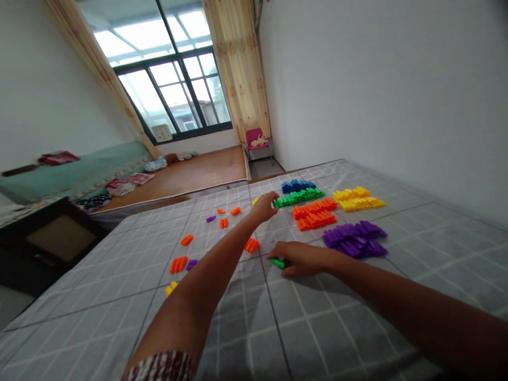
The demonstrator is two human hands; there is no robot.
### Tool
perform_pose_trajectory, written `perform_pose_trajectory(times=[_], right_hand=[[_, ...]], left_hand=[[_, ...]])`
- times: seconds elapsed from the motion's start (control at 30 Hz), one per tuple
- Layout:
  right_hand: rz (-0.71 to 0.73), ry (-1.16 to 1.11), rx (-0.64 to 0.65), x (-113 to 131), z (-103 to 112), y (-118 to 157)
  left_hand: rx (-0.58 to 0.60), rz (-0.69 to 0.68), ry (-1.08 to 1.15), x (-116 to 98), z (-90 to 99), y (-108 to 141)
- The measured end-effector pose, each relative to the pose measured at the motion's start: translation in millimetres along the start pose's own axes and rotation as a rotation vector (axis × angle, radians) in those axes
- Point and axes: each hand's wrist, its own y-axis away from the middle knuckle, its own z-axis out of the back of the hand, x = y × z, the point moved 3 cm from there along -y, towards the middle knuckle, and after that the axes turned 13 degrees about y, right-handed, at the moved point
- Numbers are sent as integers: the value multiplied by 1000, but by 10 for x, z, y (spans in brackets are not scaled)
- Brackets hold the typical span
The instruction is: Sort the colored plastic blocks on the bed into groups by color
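Note:
My left hand reaches across the bedding to the left end of a row of green plastic pieces. Its fingers are curled in a pinch at the endmost green piece, partly hidden by the hand. Nearer to me, my right hand is low over the sheet, its fingers closed around a small green plastic piece. Beyond the green row lies a blue row. Orange rows lie in front of it, with yellow rows and a purple pile to the right.
Loose orange pieces, purple pieces and yellow pieces are scattered left of my left arm on the checked grey sheet. A white wall borders the right side. A dark cabinet stands at left.

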Motion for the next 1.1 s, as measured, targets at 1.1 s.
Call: perform_pose_trajectory(times=[1.1], right_hand=[[-364,448,-73,-2328,1116,-280]], left_hand=[[93,-119,-19,222,545,844]])
